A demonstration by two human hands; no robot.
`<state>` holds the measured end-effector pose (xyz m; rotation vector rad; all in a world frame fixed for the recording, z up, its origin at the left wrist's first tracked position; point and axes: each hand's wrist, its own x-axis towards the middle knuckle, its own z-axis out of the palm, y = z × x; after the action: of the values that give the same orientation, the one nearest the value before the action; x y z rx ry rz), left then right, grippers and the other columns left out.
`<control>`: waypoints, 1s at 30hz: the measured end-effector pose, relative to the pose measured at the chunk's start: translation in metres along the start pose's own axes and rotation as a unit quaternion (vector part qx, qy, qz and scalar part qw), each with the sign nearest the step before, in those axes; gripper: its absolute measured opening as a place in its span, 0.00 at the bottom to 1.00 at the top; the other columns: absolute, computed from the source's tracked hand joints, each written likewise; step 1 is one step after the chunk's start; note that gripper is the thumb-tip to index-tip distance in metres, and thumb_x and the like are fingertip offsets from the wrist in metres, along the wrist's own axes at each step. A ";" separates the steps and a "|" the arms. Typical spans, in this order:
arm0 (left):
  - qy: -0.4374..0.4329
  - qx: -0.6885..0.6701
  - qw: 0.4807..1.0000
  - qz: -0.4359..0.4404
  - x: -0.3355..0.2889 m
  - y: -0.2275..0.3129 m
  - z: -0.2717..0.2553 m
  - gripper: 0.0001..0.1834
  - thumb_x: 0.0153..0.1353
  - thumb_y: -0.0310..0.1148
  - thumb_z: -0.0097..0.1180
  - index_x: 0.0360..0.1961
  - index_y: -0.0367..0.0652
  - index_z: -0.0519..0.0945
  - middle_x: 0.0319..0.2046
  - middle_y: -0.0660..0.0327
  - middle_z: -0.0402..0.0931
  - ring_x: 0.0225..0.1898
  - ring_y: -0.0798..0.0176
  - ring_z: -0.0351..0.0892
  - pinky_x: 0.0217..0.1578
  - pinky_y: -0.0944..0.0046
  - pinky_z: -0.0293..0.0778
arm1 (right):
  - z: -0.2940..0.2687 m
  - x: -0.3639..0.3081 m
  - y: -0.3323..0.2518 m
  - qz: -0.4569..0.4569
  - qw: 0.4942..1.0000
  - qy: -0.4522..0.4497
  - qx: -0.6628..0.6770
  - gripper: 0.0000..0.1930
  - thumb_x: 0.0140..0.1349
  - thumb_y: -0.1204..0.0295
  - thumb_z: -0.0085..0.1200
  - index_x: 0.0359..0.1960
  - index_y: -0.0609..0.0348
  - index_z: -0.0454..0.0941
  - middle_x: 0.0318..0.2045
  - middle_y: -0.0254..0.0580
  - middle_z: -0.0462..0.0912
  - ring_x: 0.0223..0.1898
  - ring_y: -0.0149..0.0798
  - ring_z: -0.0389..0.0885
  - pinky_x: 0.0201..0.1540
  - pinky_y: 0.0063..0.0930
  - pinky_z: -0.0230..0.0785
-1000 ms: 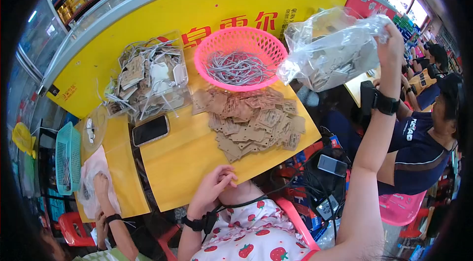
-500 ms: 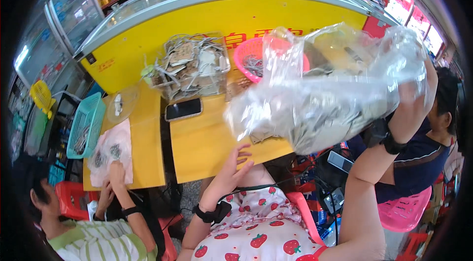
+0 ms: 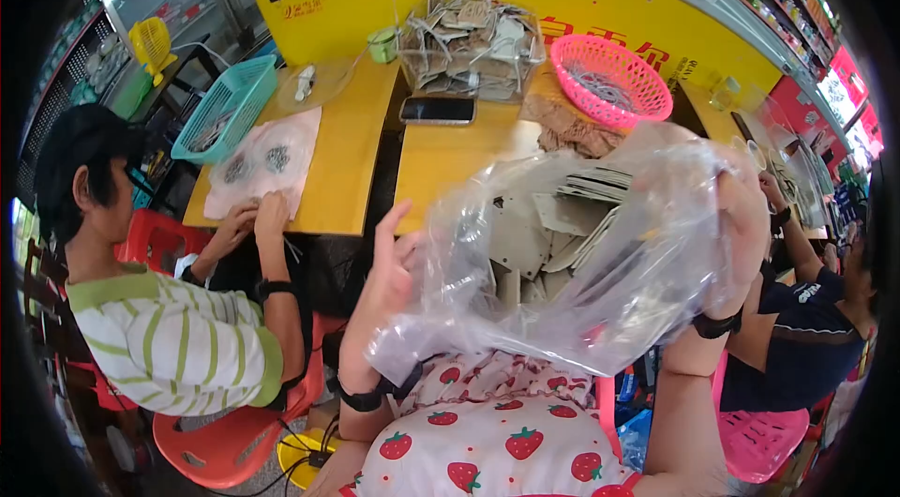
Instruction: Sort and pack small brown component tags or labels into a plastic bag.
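Observation:
A clear plastic bag (image 3: 647, 281) hangs in front of me above my lap, its mouth spread wide. Inside lie many flat, pale grey pieces (image 3: 520, 234), some stacked on edge with small holes in them. My right hand (image 3: 741, 216) grips the bag's rim at the right side, partly behind the plastic. At the bag's left side is my left hand (image 3: 386, 267), its fingers stretched and apart against the plastic. A loose flap of the bag falls over my left wrist.
On the yellow table stand a clear bin (image 3: 469, 75) of similar pieces, a phone (image 3: 438, 111) and a pink basket (image 3: 609, 84). A person at left (image 3: 169, 328) works over a pink cloth (image 3: 267, 155) beside a teal basket (image 3: 225, 112). Another person (image 3: 797, 338) sits at right.
The bag has come down from the raised right side to in front of me, its mouth now facing me. My left hand has risen to its side. The view has shifted left.

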<state>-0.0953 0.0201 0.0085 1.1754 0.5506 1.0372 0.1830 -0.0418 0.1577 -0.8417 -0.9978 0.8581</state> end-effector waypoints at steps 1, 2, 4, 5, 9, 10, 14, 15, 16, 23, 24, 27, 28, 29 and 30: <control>0.022 -0.015 1.000 -0.008 -0.009 0.001 -0.004 0.42 0.64 0.64 0.38 0.69 0.43 0.52 0.54 0.50 0.71 0.55 0.53 0.71 0.57 0.57 0.66 | -0.001 0.003 0.006 0.027 0.993 -0.098 -0.063 0.13 0.49 0.72 0.45 0.29 0.72 0.76 0.32 0.47 0.78 0.32 0.35 0.76 0.35 0.23 0.67; 0.054 0.028 0.997 -0.037 -0.013 0.011 -0.001 0.45 0.62 0.69 0.34 0.68 0.43 0.54 0.54 0.50 0.72 0.53 0.54 0.72 0.56 0.56 0.67 | -0.003 0.002 0.009 0.049 0.973 -0.188 -0.128 0.11 0.43 0.74 0.44 0.25 0.72 0.74 0.30 0.46 0.77 0.32 0.34 0.73 0.35 0.24 0.65; -0.007 0.116 0.990 -0.081 -0.011 0.019 -0.021 0.44 0.63 0.68 0.30 0.67 0.43 0.54 0.52 0.51 0.73 0.51 0.56 0.73 0.55 0.56 0.67 | 0.002 -0.008 0.018 0.059 0.966 -0.208 -0.145 0.09 0.43 0.75 0.43 0.22 0.71 0.70 0.27 0.43 0.75 0.27 0.34 0.69 0.31 0.24 0.61; -0.010 0.124 0.988 -0.089 -0.012 0.022 -0.027 0.39 0.66 0.61 0.37 0.66 0.42 0.55 0.50 0.52 0.74 0.48 0.60 0.75 0.50 0.59 0.70 | 0.002 -0.012 0.022 0.054 0.940 -0.247 -0.228 0.09 0.42 0.74 0.43 0.22 0.71 0.70 0.26 0.42 0.73 0.27 0.34 0.68 0.30 0.24 0.60; -0.027 0.343 0.920 -0.188 -0.012 0.026 -0.018 0.33 0.61 0.35 0.56 0.64 0.39 0.57 0.42 0.54 0.76 0.38 0.65 0.78 0.38 0.68 0.75 | -0.006 -0.029 0.027 0.073 0.896 -0.317 -0.303 0.10 0.42 0.74 0.44 0.23 0.71 0.70 0.23 0.43 0.70 0.24 0.36 0.67 0.28 0.27 0.58; -0.026 0.342 0.920 -0.189 -0.012 0.026 -0.010 0.33 0.61 0.35 0.56 0.64 0.39 0.57 0.42 0.54 0.76 0.38 0.65 0.78 0.38 0.68 0.75 | -0.010 -0.032 0.027 0.085 0.896 -0.317 -0.299 0.10 0.42 0.73 0.44 0.23 0.71 0.70 0.23 0.43 0.70 0.24 0.37 0.67 0.27 0.27 0.57; -0.067 0.417 0.902 -0.091 -0.012 0.011 -0.001 0.30 0.58 0.28 0.57 0.60 0.37 0.58 0.36 0.58 0.73 0.33 0.69 0.76 0.32 0.70 0.74 | -0.018 -0.036 0.012 0.123 0.841 -0.384 -0.362 0.07 0.41 0.80 0.47 0.24 0.69 0.71 0.22 0.46 0.68 0.24 0.46 0.66 0.27 0.30 0.58; -0.069 0.345 0.933 -0.076 -0.011 0.004 -0.005 0.29 0.58 0.26 0.56 0.58 0.37 0.59 0.36 0.58 0.73 0.32 0.70 0.75 0.31 0.70 0.74 | -0.020 -0.034 0.012 0.078 0.803 -0.448 -0.385 0.04 0.44 0.82 0.47 0.24 0.69 0.69 0.22 0.48 0.67 0.25 0.52 0.67 0.28 0.35 0.60; -0.076 0.270 0.958 -0.060 -0.007 0.003 -0.005 0.27 0.58 0.24 0.55 0.57 0.37 0.60 0.37 0.58 0.72 0.30 0.71 0.74 0.31 0.70 0.73 | -0.024 -0.035 0.011 0.078 0.805 -0.445 -0.385 0.04 0.44 0.82 0.47 0.24 0.69 0.69 0.22 0.48 0.67 0.25 0.52 0.67 0.28 0.35 0.60; -0.166 0.328 0.929 0.032 0.004 0.009 0.017 0.25 0.55 0.27 0.58 0.55 0.39 0.69 0.48 0.58 0.72 0.47 0.65 0.73 0.48 0.64 0.69 | -0.054 -0.025 0.025 0.092 0.748 -0.472 -0.457 0.05 0.51 0.79 0.50 0.25 0.69 0.67 0.23 0.53 0.67 0.28 0.57 0.68 0.31 0.42 0.62; -0.216 0.382 0.889 0.129 0.008 0.006 0.020 0.25 0.56 0.32 0.59 0.55 0.39 0.71 0.52 0.57 0.71 0.53 0.61 0.71 0.54 0.61 0.66 | -0.053 -0.021 0.025 0.092 0.760 -0.468 -0.442 0.05 0.53 0.78 0.50 0.25 0.69 0.68 0.23 0.53 0.67 0.29 0.57 0.68 0.32 0.40 0.62; -0.274 0.269 0.922 0.049 0.020 -0.024 0.030 0.29 0.55 0.40 0.60 0.57 0.41 0.72 0.56 0.54 0.71 0.58 0.58 0.67 0.59 0.60 0.60 | -0.070 -0.005 0.040 0.065 0.737 -0.507 -0.443 0.09 0.59 0.72 0.51 0.29 0.67 0.68 0.24 0.50 0.67 0.28 0.54 0.68 0.32 0.38 0.61; -0.266 0.197 0.943 -0.014 0.023 -0.031 0.036 0.30 0.54 0.41 0.60 0.58 0.42 0.72 0.54 0.54 0.72 0.55 0.60 0.70 0.57 0.62 0.62 | -0.072 -0.001 0.039 0.069 0.729 -0.508 -0.454 0.10 0.60 0.70 0.51 0.30 0.67 0.68 0.25 0.50 0.68 0.28 0.53 0.69 0.32 0.38 0.62; -0.262 0.228 0.931 -0.114 0.022 -0.026 0.039 0.29 0.53 0.34 0.63 0.58 0.46 0.72 0.51 0.54 0.74 0.55 0.56 0.71 0.57 0.60 0.62 | -0.074 0.004 0.037 0.097 0.720 -0.513 -0.457 0.11 0.60 0.69 0.51 0.31 0.67 0.68 0.25 0.50 0.69 0.28 0.52 0.69 0.32 0.38 0.62; -0.287 0.226 0.923 -0.119 0.024 -0.025 0.039 0.29 0.53 0.34 0.63 0.58 0.46 0.72 0.51 0.54 0.74 0.55 0.56 0.71 0.57 0.60 0.62 | -0.074 0.009 0.034 0.120 0.710 -0.523 -0.455 0.12 0.61 0.69 0.51 0.31 0.67 0.68 0.25 0.50 0.69 0.28 0.51 0.70 0.32 0.39 0.62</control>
<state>-0.0435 0.0220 0.0016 1.6900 0.4557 0.3224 0.2478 -0.0334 0.1076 -1.3538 -2.5014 1.0774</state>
